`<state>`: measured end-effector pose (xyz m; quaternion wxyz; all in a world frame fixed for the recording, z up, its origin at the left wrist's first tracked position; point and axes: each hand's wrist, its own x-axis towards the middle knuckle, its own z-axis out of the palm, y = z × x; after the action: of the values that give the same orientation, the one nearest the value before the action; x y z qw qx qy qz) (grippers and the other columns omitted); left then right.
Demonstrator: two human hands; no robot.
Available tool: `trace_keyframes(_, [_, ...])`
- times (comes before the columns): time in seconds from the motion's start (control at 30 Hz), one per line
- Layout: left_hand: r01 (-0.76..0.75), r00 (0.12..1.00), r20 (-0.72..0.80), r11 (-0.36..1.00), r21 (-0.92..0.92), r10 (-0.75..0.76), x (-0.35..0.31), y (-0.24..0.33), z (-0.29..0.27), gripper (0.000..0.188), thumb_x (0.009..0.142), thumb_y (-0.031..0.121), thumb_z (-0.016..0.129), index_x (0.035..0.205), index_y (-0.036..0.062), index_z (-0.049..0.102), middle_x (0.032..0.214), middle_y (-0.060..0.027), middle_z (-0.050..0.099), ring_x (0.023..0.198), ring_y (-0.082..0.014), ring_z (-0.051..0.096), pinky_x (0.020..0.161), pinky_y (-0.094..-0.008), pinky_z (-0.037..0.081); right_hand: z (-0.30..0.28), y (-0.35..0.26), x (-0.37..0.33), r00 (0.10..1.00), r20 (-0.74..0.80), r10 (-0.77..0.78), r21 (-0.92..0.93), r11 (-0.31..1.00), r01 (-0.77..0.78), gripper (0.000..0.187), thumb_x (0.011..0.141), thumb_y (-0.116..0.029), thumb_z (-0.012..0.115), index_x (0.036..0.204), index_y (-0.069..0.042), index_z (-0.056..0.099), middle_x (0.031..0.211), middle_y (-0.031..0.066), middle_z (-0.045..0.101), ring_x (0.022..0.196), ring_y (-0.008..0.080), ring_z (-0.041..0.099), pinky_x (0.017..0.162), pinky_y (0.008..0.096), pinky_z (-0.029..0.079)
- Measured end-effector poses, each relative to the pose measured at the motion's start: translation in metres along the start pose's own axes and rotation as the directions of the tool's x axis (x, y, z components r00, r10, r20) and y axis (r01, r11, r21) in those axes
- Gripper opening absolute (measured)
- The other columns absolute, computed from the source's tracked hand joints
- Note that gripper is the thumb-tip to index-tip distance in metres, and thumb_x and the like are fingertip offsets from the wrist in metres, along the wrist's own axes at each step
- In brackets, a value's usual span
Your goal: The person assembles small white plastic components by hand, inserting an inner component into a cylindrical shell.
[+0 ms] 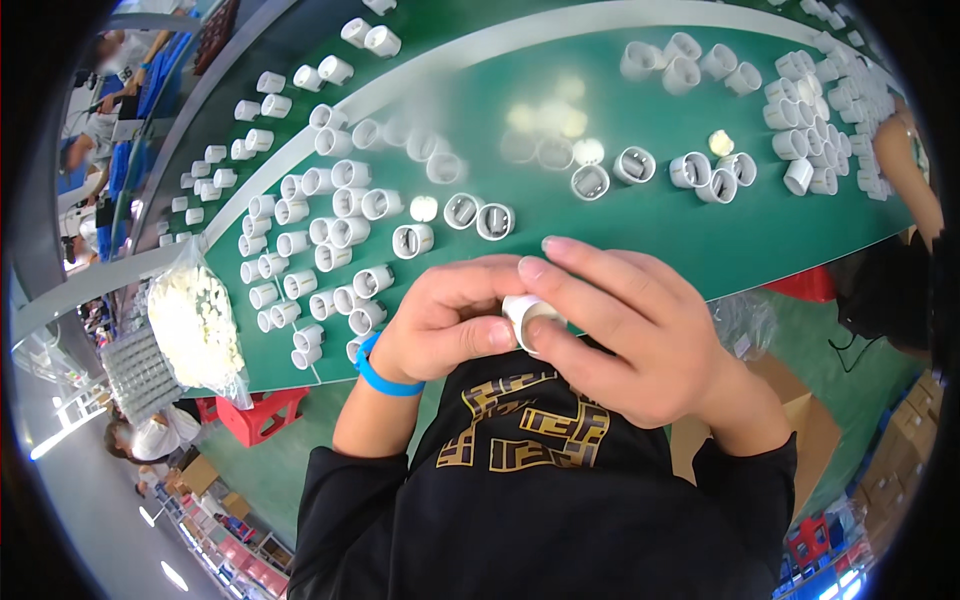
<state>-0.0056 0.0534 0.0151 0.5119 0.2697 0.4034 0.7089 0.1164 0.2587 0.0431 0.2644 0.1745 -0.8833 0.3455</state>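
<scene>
Just in front of my chest, above the near edge of the green table [640, 228], both hands meet on a short white plastic cup [515, 312]. My left hand [440, 312], with a blue wristband, grips its side between thumb and fingers. The thumb of my right hand [650, 345] reaches to the cup's mouth, while its fingers lie over the top; they hide part of the cup. Beyond my hands stand similar white cups [495, 221] with metal parts inside. A small round white cap [423, 208] lies beside them.
Many white cups [349, 232] stand in rows at left, with more at right [790, 145]. A clear bag of cream-coloured pieces [195, 325] and a grey tray [145, 372] are at the left end. Another person's arm [908, 180] is at far right. A red stool [262, 418] stands below.
</scene>
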Motion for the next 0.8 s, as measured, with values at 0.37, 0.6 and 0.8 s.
trace_keyframes(0.37, [-0.009,0.964,-0.16,0.631,0.776,0.21,0.053,0.054,-0.042,0.042,0.078,-0.002,0.069,0.119,0.0005,0.067,0.114,-0.0135,0.072,0.101,-0.0271,0.07,0.088,-0.0344,0.054,-0.011,0.074,0.053,0.959,0.099,0.264,0.037,0.962,-0.269,0.031,0.08,-0.001,0.074,0.11,-0.006,0.073,0.124,0.017,0.069,0.107,0.0347,0.069,0.086,0.0406,0.057])
trace_keyframes(0.6, [0.13,0.915,-0.067,-0.132,0.983,0.399,0.175,0.08,-0.143,0.03,0.082,0.013,0.076,0.109,0.0036,0.067,0.11,-0.0146,0.067,0.103,-0.0378,0.063,0.091,-0.0439,0.052,0.015,0.147,0.077,0.796,0.491,0.354,-0.398,0.904,-0.156,0.019,0.079,0.003,0.063,0.096,-0.004,0.069,0.09,0.0117,0.061,0.091,0.0333,0.065,0.077,0.0459,0.054])
trace_keyframes(0.8, [0.225,0.932,-0.11,-0.31,0.924,0.346,0.198,0.067,-0.166,0.043,0.082,0.02,0.078,0.119,0.0012,0.068,0.113,-0.0166,0.068,0.107,-0.0377,0.061,0.093,-0.0458,0.052,0.012,0.156,0.073,0.786,0.453,0.421,-0.409,0.881,-0.236,0.01,0.08,0.002,0.064,0.089,-0.003,0.065,0.09,0.0118,0.063,0.088,0.0323,0.066,0.074,0.0459,0.054])
